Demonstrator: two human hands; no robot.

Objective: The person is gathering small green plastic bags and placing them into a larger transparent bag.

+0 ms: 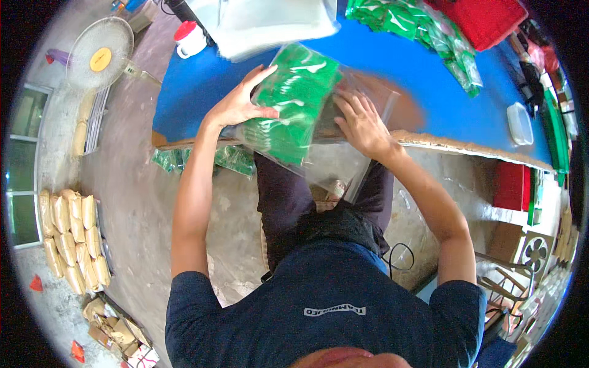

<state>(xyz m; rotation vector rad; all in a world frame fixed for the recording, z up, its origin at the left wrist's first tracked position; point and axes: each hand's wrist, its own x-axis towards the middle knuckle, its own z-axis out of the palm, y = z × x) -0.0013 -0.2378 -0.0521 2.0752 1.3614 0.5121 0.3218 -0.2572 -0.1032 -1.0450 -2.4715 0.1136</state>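
A flat green packet [297,101] in clear plastic is tilted over the near edge of the blue table [202,89]. My left hand [236,103] grips its left side, with the thumb on top and the fingers along the upper left edge. A loose clear plastic bag [334,161] spreads from the packet toward my lap. Over the bag's right part lies my right hand [362,126], its fingers stretched and the thumb apart. Whether the green item sits inside this bag or on top of it, I cannot tell.
A stack of clear bags [276,30] lies at the back, beside a white jar with a red lid [191,40]. Several green packets [411,24] and a red pile [485,21] are farther right. A clear tub [519,124] stands near the right edge. More green packets [236,159] sit below the table.
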